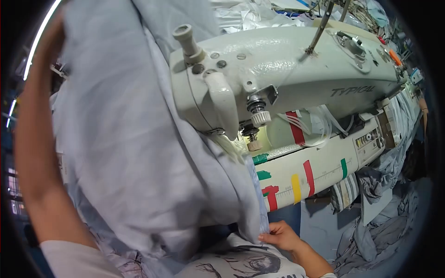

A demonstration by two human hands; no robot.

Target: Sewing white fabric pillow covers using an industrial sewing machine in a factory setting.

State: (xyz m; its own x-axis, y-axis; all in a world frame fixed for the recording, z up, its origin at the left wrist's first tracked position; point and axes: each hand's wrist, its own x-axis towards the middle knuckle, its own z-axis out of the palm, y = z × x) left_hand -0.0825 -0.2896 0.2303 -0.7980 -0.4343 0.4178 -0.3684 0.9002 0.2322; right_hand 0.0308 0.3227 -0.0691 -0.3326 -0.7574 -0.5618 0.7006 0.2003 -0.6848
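A large pale grey-lavender cloth (125,125) hangs in folds across the left and middle, raised high at the top left. My left arm reaches up along its left side. My left hand (56,28) is at the cloth's upper left edge, dark and blurred, its fingers hidden. Low in the middle, my right hand (282,236) pinches the cloth's near end, where a light blue edge strip (259,199) runs. That strip leads up to the needle area of a white sewing machine (264,60). The cloth covers the needle and presser foot.
The machine bed (320,173) carries red, yellow and green tape strips and a ruler scale. Thread tension knobs (259,118) stick out from the machine head. Grey fabric (366,236) lies heaped at the lower right. White material (245,16) is piled behind the machine.
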